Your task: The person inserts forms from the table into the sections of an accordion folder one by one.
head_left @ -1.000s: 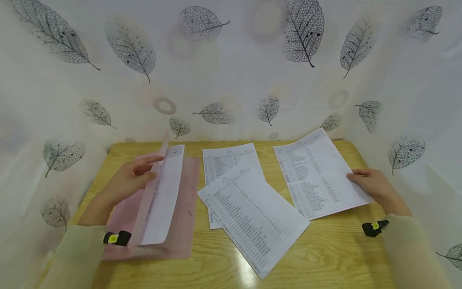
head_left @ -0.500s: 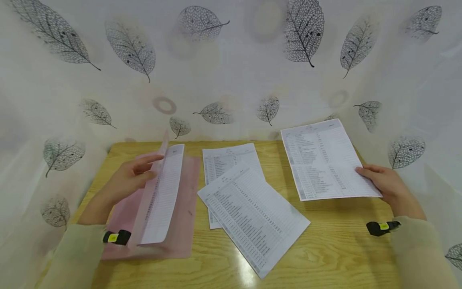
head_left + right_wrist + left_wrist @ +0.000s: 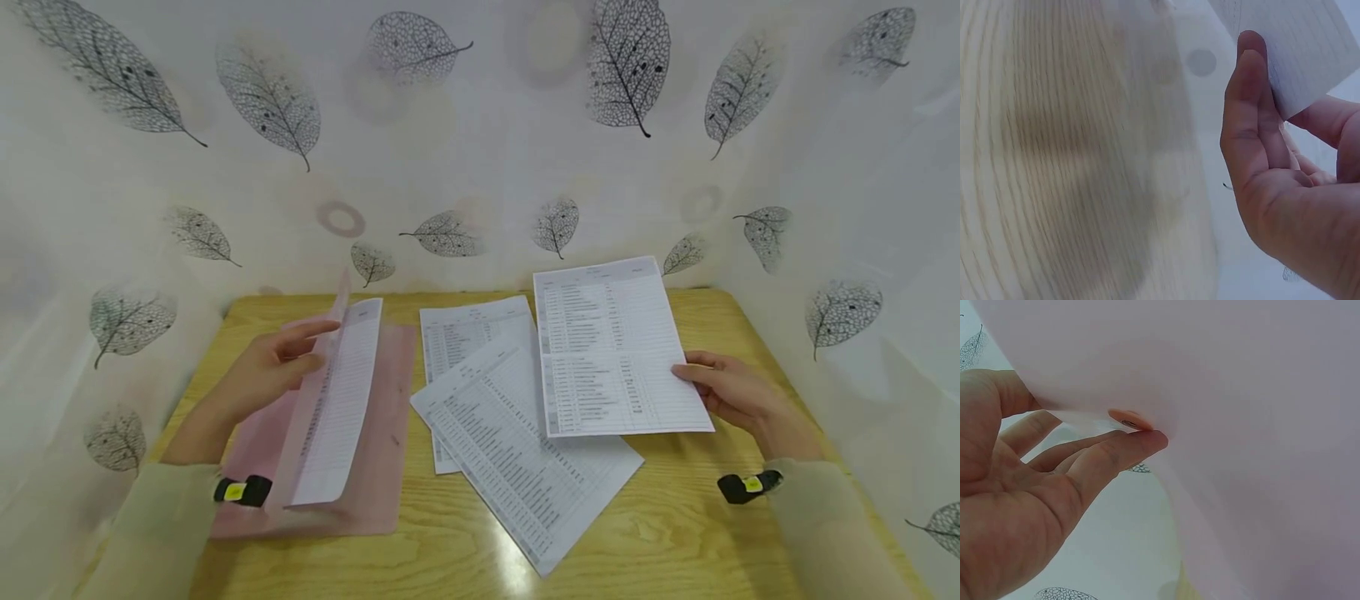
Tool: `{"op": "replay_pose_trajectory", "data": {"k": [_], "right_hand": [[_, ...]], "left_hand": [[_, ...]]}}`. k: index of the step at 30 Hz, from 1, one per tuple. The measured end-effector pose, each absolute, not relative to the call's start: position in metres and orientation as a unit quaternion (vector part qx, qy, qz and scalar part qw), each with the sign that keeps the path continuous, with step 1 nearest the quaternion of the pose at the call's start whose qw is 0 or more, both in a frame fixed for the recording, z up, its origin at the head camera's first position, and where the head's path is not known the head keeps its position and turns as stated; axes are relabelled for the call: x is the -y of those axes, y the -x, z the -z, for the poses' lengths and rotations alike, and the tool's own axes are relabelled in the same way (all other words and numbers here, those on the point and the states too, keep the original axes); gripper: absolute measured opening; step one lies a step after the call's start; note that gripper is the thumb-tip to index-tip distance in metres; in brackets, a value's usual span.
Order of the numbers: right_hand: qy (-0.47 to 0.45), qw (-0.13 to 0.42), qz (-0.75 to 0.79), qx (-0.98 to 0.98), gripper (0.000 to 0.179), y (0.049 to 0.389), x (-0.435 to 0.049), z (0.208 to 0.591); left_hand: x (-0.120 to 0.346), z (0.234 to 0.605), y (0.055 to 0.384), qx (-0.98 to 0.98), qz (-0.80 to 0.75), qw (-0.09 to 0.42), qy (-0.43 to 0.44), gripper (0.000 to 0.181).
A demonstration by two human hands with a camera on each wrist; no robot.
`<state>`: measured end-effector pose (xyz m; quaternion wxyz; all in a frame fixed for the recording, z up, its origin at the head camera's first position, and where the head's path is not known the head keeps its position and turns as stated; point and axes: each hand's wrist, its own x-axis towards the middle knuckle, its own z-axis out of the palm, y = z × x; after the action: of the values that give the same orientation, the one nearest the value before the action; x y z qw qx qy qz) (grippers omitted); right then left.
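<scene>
My left hand point(image 3: 262, 379) pinches the raised cover of a translucent pink folder point(image 3: 386, 467) at the left of the table. Inside the folder a printed sheet point(image 3: 351, 408) leans along the cover. A round orange-pink snap button point(image 3: 1130, 419) shows beside the fingers in the left wrist view. My right hand point(image 3: 738, 396) grips the right edge of another printed sheet point(image 3: 600, 350), thumb on its face and fingers behind. That sheet is raised, overlapping two more printed sheets in the head view: a slanted one point(image 3: 525, 467) lying over a straighter one point(image 3: 465, 325).
The wooden table point(image 3: 675, 533) carries all the papers. A pale curtain point(image 3: 480, 133) printed with leaf skeletons encloses the back and both sides. A black band with a yellow mark point(image 3: 750, 483) sits at the right wrist, another black band point(image 3: 243, 492) at the left.
My right hand lifts its sheet off to the upper right, then brings it back left over the middle sheets. The left hand and the folder stay almost still.
</scene>
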<state>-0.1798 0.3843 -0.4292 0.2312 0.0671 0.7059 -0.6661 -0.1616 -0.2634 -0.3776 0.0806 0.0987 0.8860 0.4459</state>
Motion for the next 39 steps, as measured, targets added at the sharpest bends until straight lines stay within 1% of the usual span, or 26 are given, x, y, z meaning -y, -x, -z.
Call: {"op": "replay_pose_trajectory", "data": {"k": [3,8,14,17,23,31,39], "right_hand": [[-0.057,0.238,0.668,-0.703,0.029,0.182,-0.373,0.433],[-0.028,0.259,0.660,-0.704,0.037,0.187,-0.359,0.440],[-0.005,0.287,0.649,-0.704,0.060,0.188,-0.341,0.444],[0.003,0.299,0.651,-0.698,0.066,0.188,-0.331,0.443],[0.008,0.307,0.642,-0.703,0.064,0.190,-0.316,0.444],[-0.009,0.287,0.571,-0.769,0.061,0.189,-0.306,0.445],[0.011,0.282,0.596,-0.752,0.064,0.187,-0.299,0.438]], "left_hand": [[0.263,0.377,0.161,-0.887,-0.444,0.081,-0.098,0.052],[0.263,0.376,0.161,-0.888,-0.442,0.080,-0.098,0.052],[0.263,0.376,0.160,-0.888,-0.443,0.083,-0.094,0.052],[0.264,0.377,0.160,-0.887,-0.445,0.082,-0.093,0.052],[0.264,0.376,0.160,-0.887,-0.445,0.080,-0.091,0.052],[0.263,0.376,0.160,-0.886,-0.447,0.079,-0.096,0.052],[0.264,0.378,0.161,-0.884,-0.448,0.079,-0.104,0.052]]}}
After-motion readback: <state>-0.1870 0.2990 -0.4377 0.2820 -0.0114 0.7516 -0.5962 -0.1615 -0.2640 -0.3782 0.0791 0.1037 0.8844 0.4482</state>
